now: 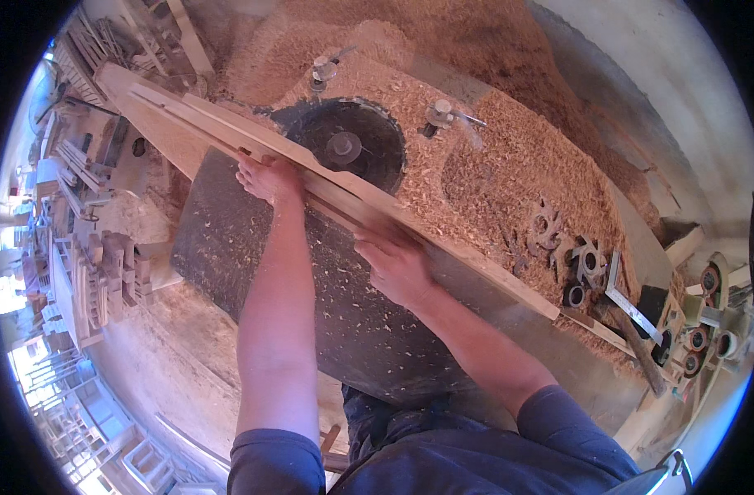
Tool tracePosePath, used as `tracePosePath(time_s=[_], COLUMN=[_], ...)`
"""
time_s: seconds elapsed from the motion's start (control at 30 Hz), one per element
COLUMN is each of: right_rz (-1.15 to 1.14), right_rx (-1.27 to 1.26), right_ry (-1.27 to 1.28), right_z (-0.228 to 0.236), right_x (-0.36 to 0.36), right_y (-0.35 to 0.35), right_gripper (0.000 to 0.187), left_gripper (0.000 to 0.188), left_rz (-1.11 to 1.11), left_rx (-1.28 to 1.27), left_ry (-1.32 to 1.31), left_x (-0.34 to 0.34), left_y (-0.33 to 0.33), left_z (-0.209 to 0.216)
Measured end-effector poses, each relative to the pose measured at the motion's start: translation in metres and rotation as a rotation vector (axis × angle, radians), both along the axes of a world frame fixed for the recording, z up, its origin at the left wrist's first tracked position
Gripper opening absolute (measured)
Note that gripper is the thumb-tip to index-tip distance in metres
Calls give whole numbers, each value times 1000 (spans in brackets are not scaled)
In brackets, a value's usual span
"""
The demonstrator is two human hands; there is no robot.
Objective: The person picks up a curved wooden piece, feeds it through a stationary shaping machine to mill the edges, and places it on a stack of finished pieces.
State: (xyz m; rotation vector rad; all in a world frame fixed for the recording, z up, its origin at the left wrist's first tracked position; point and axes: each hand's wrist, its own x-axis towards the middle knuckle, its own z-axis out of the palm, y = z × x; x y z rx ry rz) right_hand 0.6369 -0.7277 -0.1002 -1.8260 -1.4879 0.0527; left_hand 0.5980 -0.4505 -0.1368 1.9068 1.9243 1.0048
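Note:
A long, narrow wooden strip [334, 200] lies slantwise along the near side of a wooden fence board [496, 276] on a spindle moulder's dark metal table [311, 305]. My left hand [271, 178] is closed on the strip, its fingers curled at the near edge. Farther right, my right hand [396, 262] presses against the same strip, fingers bent and their tips partly hidden. Just behind the fence sits a round, dark spindle hub [344, 148] in a circular opening.
Wood shavings [476, 181] cover the table behind the fence. Two clamp knobs [443, 109] stand there. Toward the right lie toothed cutter heads [590, 262], a metal square [628, 305] and a hammer-like wooden handle [641, 355]. Stacked wood pieces [104, 276] stand at left.

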Motion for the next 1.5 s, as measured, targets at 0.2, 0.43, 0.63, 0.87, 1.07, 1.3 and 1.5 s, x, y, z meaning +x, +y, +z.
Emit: tracePosePath(time_s=[0.2, 0.43, 0.63, 0.87, 1.07, 1.3, 1.5], right_rz=[8, 14, -22, -24, 14, 69, -174], right_rx=[28, 8, -1, 66, 55, -5, -222], right_ry=[9, -31, -57, -55, -25, -61, -25], right_z=[-1, 8, 7, 4, 6, 3, 30], right_x=[-7, -10, -21, -24, -39, -74, -151], right_y=[33, 71, 101, 136, 184, 275, 315], right_gripper=[30, 28, 27, 24, 27, 40, 69], left_gripper=[61, 62, 62, 62, 70, 66, 57], left_rz=[-41, -50, -64, -34, 7, -300, -222], left_rx=[7, -34, -45, -57, -192, -261, -186], left_ry=[-6, -33, -16, -81, -6, -447, -232], left_x=[-14, -17, -27, -24, -40, -135, -294], left_y=[39, 76, 109, 133, 176, 114, -9], left_z=[-5, -2, -4, -1, 9, 37, 47])
